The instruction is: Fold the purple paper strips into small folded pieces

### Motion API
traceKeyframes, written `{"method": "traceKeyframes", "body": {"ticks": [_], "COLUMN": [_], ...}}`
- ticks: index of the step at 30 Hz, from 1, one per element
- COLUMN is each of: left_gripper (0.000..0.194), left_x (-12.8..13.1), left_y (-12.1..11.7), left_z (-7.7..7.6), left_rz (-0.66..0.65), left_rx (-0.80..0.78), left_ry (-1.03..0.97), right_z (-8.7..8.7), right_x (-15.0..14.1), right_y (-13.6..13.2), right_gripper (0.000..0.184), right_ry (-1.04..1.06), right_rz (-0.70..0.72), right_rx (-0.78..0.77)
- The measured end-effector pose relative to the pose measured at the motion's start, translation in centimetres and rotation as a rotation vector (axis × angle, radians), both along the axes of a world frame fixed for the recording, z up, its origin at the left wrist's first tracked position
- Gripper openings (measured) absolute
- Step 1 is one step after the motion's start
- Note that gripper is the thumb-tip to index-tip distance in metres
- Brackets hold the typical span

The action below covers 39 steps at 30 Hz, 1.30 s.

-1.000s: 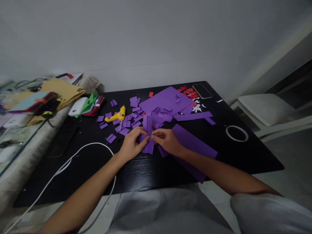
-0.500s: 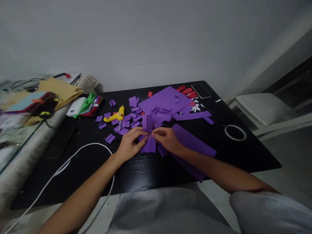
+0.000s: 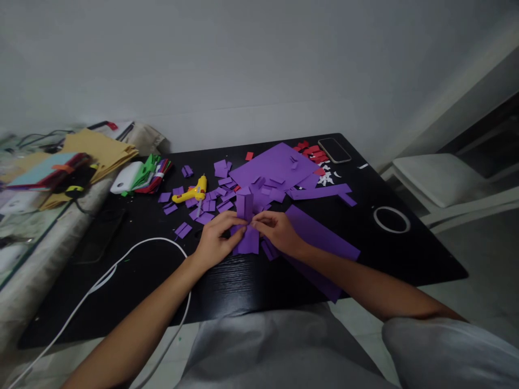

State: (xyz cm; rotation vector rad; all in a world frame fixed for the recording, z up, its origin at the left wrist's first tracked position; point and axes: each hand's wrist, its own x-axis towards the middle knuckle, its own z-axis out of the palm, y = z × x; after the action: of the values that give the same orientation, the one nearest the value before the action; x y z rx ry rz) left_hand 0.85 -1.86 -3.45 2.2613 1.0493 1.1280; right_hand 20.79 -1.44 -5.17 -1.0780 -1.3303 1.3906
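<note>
A folded piece of purple paper [image 3: 247,243] is held between my two hands above the front part of the black table. From the left, my left hand [image 3: 218,237] pinches it with thumb and fingers. My right hand [image 3: 278,231] has its fingertips closed on the paper's right side, almost meeting the left fingertips. One part of the piece stands upright beyond my fingers, and a flat part hangs toward me. Small folded purple pieces [image 3: 184,230] are scattered behind and left of my hands, around a yellow glue gun [image 3: 191,191].
Large purple sheets [image 3: 320,232] lie under and beside my right forearm. Red scraps, white scraps and a phone [image 3: 334,151] are at the back right. A white ring [image 3: 391,220] lies on the right, a white cable [image 3: 140,243] loops at left, and coloured bundles [image 3: 152,174] sit back left.
Both hands stay almost still on the purple paper. The upright part of the piece has shifted very slightly; nothing is let go or picked up.
</note>
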Motion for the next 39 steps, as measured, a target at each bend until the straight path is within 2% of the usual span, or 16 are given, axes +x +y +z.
{"method": "traceKeyframes", "body": {"ticks": [6, 16, 20, 25, 29, 32, 34, 39], "left_gripper": [0.012, 0.012, 0.011, 0.012, 0.003, 0.015, 0.019, 0.023], "left_x": [0.1, -0.1, -0.2, -0.2, 0.1, 0.3, 0.4, 0.5], "left_y": [0.0, 0.3, 0.3, 0.2, -0.1, -0.2, -0.2, 0.0], "left_z": [0.1, -0.5, -0.5, -0.4, -0.2, -0.3, -0.5, -0.6], "left_rz": [-0.007, 0.010, 0.000, -0.029, -0.004, 0.005, 0.020, 0.065], "left_rx": [-0.005, 0.003, 0.048, 0.063, -0.099, -0.293, -0.383, -0.438], "left_ry": [-0.015, -0.029, -0.002, 0.021, -0.078, -0.225, -0.250, -0.181], "right_z": [-0.1, 0.5, 0.7, 0.7, 0.5, 0.5, 0.5, 0.8], "right_x": [-0.1, -0.1, -0.3, -0.4, -0.1, 0.0, 0.0, 0.0], "right_y": [0.0, -0.2, -0.5, -0.7, -0.8, -1.0, -1.2, -1.6], "right_gripper": [0.018, 0.032, 0.035, 0.028, 0.022, 0.021, 0.020, 0.017], "right_ry": [0.015, 0.138, 0.152, 0.092, -0.036, -0.124, -0.154, -0.249], "right_rz": [-0.008, 0.004, 0.022, 0.004, 0.009, 0.001, -0.004, -0.029], "right_rx": [-0.008, -0.174, -0.157, -0.092, 0.069, 0.160, 0.194, 0.286]}}
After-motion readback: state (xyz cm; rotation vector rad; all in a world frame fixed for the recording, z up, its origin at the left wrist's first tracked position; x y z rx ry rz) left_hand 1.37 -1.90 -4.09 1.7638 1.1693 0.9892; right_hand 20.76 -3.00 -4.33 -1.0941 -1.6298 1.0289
